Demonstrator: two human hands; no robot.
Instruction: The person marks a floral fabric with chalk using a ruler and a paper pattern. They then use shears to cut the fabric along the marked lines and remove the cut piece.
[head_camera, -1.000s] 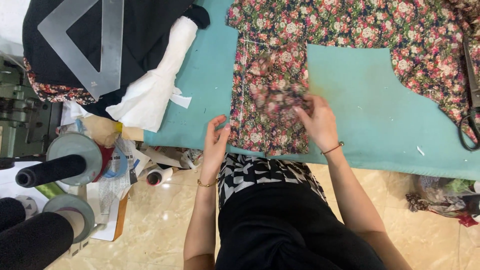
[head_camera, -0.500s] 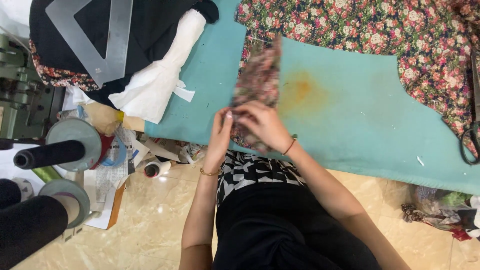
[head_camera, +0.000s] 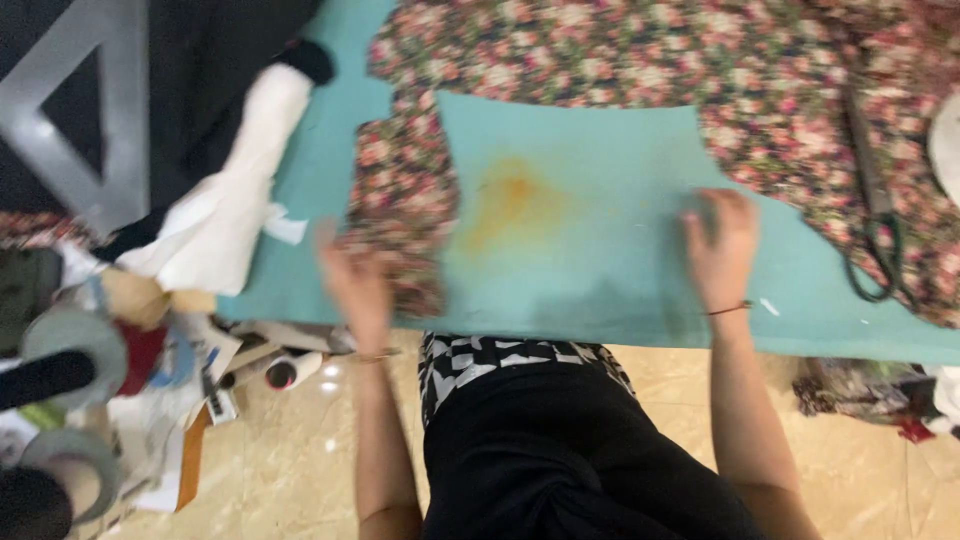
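Note:
A folded piece of floral fabric (head_camera: 400, 200) lies on the teal table cover (head_camera: 600, 270), left of an orange stain (head_camera: 505, 200). My left hand (head_camera: 355, 285) rests at its lower left edge, blurred by motion; whether it grips the fabric I cannot tell. Over bare teal cover my right hand (head_camera: 720, 250) lies flat with fingers apart, holding nothing, close to the big floral cloth (head_camera: 650, 50) that spreads across the far side. Black scissors (head_camera: 875, 215) lie on that cloth to the right.
A metal set square (head_camera: 75, 150) sits on black cloth (head_camera: 220, 50) at far left, with white fabric (head_camera: 235, 190) beside it. Thread cones, tape rolls and papers crowd the lower left (head_camera: 70, 370). Scraps lie on the tiled floor at right (head_camera: 860, 390).
The floral piece has been folded over to the left, baring the stain. My right hand has left it and moved right onto the teal cover. The view shifted right.

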